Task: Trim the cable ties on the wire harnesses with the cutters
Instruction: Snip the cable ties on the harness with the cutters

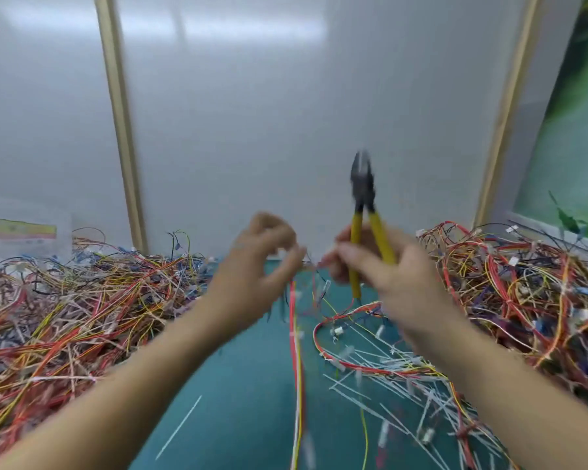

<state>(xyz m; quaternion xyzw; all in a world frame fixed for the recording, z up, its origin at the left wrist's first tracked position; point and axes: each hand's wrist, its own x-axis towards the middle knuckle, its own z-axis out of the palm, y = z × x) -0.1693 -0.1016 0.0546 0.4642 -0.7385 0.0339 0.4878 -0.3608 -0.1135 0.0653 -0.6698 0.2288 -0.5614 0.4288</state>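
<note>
From the head view, both hands are raised above a teal-green bench (238, 385), and the whole scene is somewhat motion-blurred.

The right hand (387, 276) has its fingers wrapped round the handles of a pair of yellow-handled cutters with a dark metal head (364, 198). The cutters stand nearly upright, tips pointing up toward the pale wall panel (286, 96). The handles are spread a little; the blur hides whether the blades meet at the tip.

The left hand (262, 266) is just beside it, fingers curled, thumb and forefinger pinching the top of a thin harness of red, yellow and white wires (297, 351). This harness hangs straight down between the forearms to the bench. The right hand's fingertips come close to the same pinched spot; whether they touch it cannot be told.

A big tangled heap of red, orange and yellow wire harnesses (82, 300) covers the bench on the left, and a second such heap (523, 283) lies on the right. Between them, toward the right, scattered white cable-tie offcuts (387, 378) lie over a looped red harness (323, 347). One lone white strip (179, 427) lies apart on the bare green surface. A clear plastic container with a coloured label (21, 232) stands behind the left heap, and a green poster (574, 130) is on the far right.
</note>
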